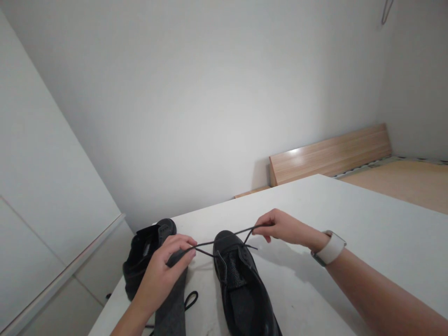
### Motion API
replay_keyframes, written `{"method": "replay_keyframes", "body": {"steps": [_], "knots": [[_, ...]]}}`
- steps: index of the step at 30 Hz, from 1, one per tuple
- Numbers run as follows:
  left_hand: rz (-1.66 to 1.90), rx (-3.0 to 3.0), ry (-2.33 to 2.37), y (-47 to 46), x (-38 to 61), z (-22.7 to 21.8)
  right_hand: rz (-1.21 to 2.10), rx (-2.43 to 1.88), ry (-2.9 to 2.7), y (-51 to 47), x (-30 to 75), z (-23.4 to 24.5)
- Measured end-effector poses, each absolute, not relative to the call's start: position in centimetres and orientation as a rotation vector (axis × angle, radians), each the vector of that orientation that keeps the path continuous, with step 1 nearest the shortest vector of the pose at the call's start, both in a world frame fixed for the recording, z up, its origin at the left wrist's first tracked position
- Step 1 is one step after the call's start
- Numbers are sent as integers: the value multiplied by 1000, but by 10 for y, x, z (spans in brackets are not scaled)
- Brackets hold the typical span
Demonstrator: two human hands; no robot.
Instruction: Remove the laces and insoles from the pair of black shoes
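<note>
A black leather shoe (241,284) lies on the white table (350,233), toe pointing away from me. Its black lace (224,238) is pulled taut across the toe end. My left hand (164,270) pinches the lace's left end, and my right hand (280,226) pinches the right end; a white watch band sits on that wrist. A second black shoe (147,256) lies at the table's left corner, partly hidden behind my left hand. A grey insole (171,303) lies under my left hand, with a loose lace loop beside it.
The table's left edge runs close to the second shoe. A white cabinet (42,224) stands at the left, a white wall behind. A wooden bed frame (332,154) and a wooden floor lie beyond the table at the right.
</note>
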State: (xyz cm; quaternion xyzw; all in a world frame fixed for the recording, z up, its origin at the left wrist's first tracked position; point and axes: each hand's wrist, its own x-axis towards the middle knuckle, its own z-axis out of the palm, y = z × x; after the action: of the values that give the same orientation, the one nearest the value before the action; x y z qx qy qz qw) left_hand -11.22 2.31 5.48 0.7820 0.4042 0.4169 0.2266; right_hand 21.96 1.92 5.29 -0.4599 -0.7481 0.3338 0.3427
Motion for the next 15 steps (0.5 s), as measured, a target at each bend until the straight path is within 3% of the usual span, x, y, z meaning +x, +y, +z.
{"method": "replay_keyframes", "body": {"steps": [7, 15], "knots": [[1498, 1557, 855, 22, -122, 55, 373, -1174, -1365, 23, 219, 58], [1837, 1392, 648, -1, -104, 80, 424, -923, -1198, 8, 195, 64]]}}
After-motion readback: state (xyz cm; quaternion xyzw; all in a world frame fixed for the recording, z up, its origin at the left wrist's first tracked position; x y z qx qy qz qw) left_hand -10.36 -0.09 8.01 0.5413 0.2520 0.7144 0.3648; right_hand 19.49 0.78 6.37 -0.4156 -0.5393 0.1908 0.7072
